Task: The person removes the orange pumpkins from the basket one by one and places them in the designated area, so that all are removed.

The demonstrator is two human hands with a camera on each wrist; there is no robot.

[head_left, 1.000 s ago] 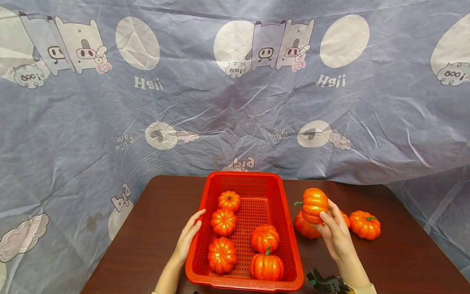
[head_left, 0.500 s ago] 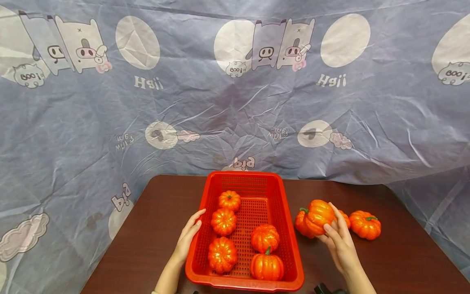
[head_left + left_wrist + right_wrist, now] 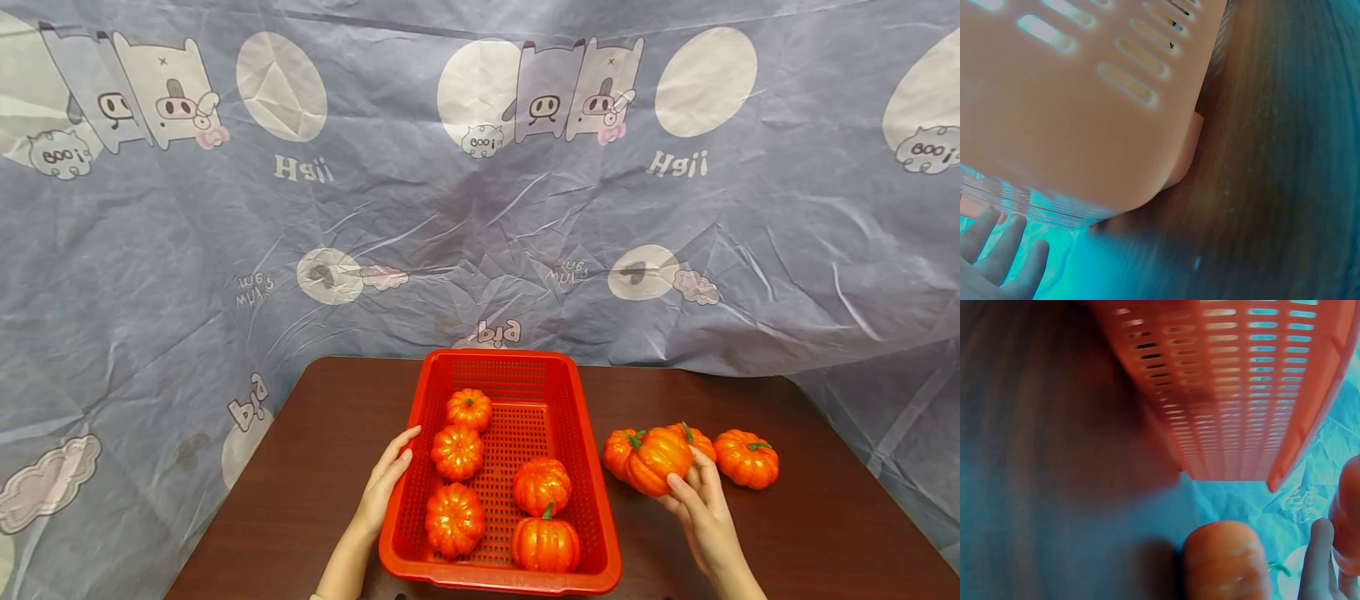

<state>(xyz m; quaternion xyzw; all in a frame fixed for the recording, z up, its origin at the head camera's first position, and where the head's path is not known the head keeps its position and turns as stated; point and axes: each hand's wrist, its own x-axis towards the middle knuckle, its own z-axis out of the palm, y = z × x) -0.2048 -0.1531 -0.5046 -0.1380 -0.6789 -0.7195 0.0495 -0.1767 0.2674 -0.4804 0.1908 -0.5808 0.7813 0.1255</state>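
My right hand (image 3: pixel 701 508) holds a small orange pumpkin (image 3: pixel 660 462) with a green stem, thumb on its near side. The held pumpkin overlaps another pumpkin (image 3: pixel 617 450) behind it; I cannot tell whether they touch. In the right wrist view the fingers (image 3: pixel 1319 556) lie against the held pumpkin (image 3: pixel 1349 519) at the right edge. My left hand (image 3: pixel 381 487) rests with extended fingers against the left side of a red plastic basket (image 3: pixel 498 575). The left wrist view shows its fingers (image 3: pixel 1004 250) below the basket's wall (image 3: pixel 1085 144).
Several pumpkins lie inside the basket, among them one at the front right (image 3: pixel 546 546) and one at the back left (image 3: pixel 468 410). Right of the basket are two more, one partly hidden (image 3: pixel 697 437) and one farther right (image 3: pixel 747 460). A patterned cloth (image 3: pixel 480 208) hangs behind the brown table (image 3: pixel 330 417).
My right hand has lowered its pumpkin and shifted slightly right, and the pumpkin's stem has turned from pointing left to pointing up. The left hand and basket have stayed put.
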